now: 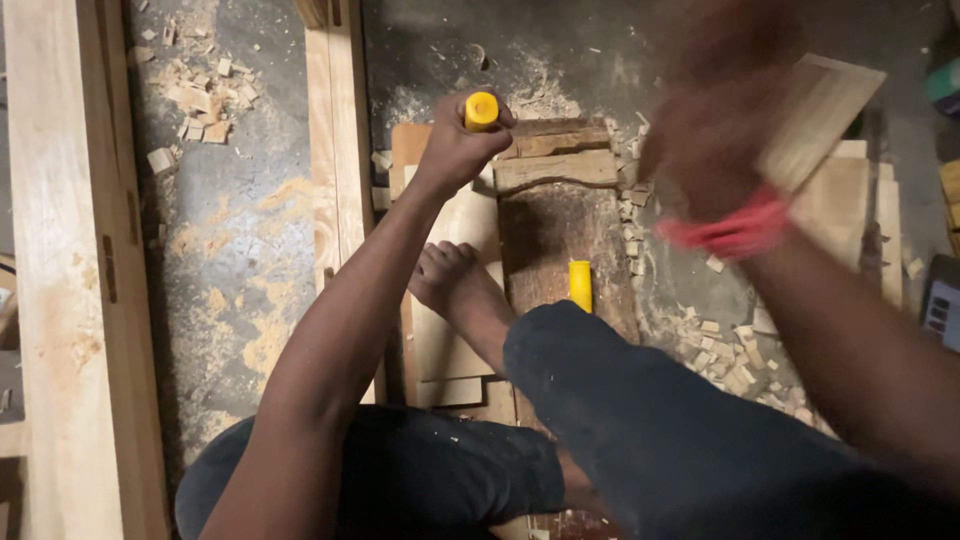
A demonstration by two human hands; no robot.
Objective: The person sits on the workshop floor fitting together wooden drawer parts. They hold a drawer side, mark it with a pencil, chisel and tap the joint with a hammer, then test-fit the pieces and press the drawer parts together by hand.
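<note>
Fingers (470,135) of the left hand (455,150) are clenched around a yellow-handled chisel (482,110), held upright at 12 o'clock in the head view, over a dark plank (560,240) lying on the floor (230,220). At 2 o'clock, the right hand (715,140) is motion-blurred; it is closed on a flat wooden block (815,120) that tilts up and to the right, and a red band (735,232) sits at the wrist. A bare foot (455,280) rests on pale boards at centre, touching them. A second yellow handle (580,285) lies on the dark plank just right of the foot. Wood chips (205,95) are scattered at 10 o'clock and at 4 o'clock.
</note>
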